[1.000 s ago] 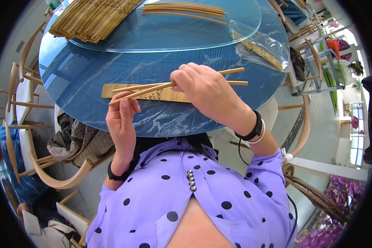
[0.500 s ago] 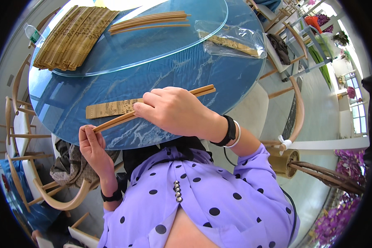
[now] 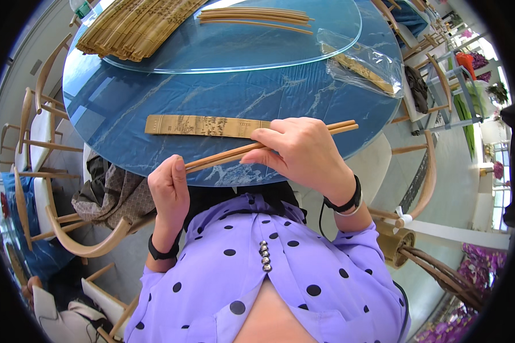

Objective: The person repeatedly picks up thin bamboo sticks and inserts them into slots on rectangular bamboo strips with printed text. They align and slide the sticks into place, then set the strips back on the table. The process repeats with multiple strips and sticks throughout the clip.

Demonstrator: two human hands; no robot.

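Note:
A pair of light wooden chopsticks [image 3: 220,156] stretches between my two hands, tilted up to the right above the table's near edge. My left hand [image 3: 170,184] pinches their left ends between thumb and fingers. Closer to their other ends, my right hand [image 3: 308,154] is closed round the pair, thumb below and fingers over the top; the tips stick out past it. Just behind the chopsticks, a flat brown paper chopstick sleeve [image 3: 203,125] with dark printing lies on the blue table. The right hand's fingers cover its right end; I cannot tell whether they touch it.
On the glass turntable [image 3: 171,70] rest a stack of brown sleeves [image 3: 134,28] and several loose chopsticks [image 3: 257,17]. A clear plastic bag [image 3: 377,63] with a sleeve inside lies at the right. Wooden chairs [image 3: 100,246] stand around the blue marbled table [image 3: 109,108].
The view has shifted, so the table sits higher and further right. My right hand has moved along the chopsticks away from the left hand, and more of the flat sleeve shows.

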